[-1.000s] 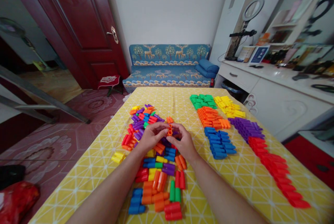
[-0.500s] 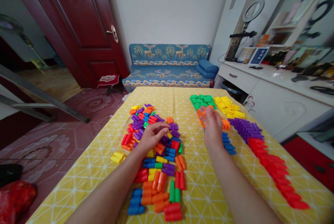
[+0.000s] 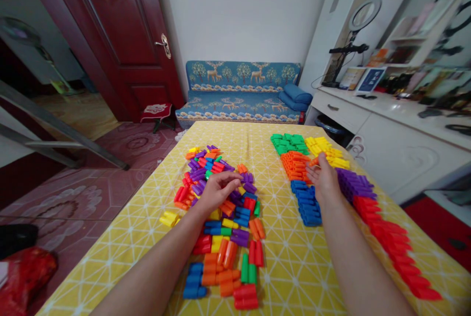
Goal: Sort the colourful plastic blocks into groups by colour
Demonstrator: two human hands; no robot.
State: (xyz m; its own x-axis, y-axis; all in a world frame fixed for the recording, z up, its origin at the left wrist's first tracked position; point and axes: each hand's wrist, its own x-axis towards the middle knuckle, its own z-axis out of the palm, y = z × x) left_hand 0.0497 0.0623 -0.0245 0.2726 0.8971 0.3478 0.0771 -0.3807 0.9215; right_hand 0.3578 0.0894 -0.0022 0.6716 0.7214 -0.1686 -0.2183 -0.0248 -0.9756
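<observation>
My left hand (image 3: 221,189) hovers over a mixed pile of coloured plastic pieces, its thumb and fingers apart with nothing seen between them. At the right, my right hand (image 3: 324,176) pinches an orange piece (image 3: 314,161) beside the orange group (image 3: 295,166). Around it lie sorted groups: green (image 3: 289,144) and yellow (image 3: 326,150) behind, blue (image 3: 305,203) in front, purple (image 3: 355,184) to the right. A long row of red pieces (image 3: 395,245) runs toward the near right. Loose orange, blue, green and red pieces lie nearer me, below the mixed pile.
The pieces lie on a table with a yellow patterned cloth (image 3: 121,257). Beyond it stands a blue sofa (image 3: 243,92). A white dresser (image 3: 401,144) is at the right, a red stool (image 3: 157,111) and a metal ladder (image 3: 88,139) at the left.
My right hand has moved right, from over the orange group to its right side, uncovering orange and blue pieces. My left hand stays over the mixed pile. The view has shifted slightly.
</observation>
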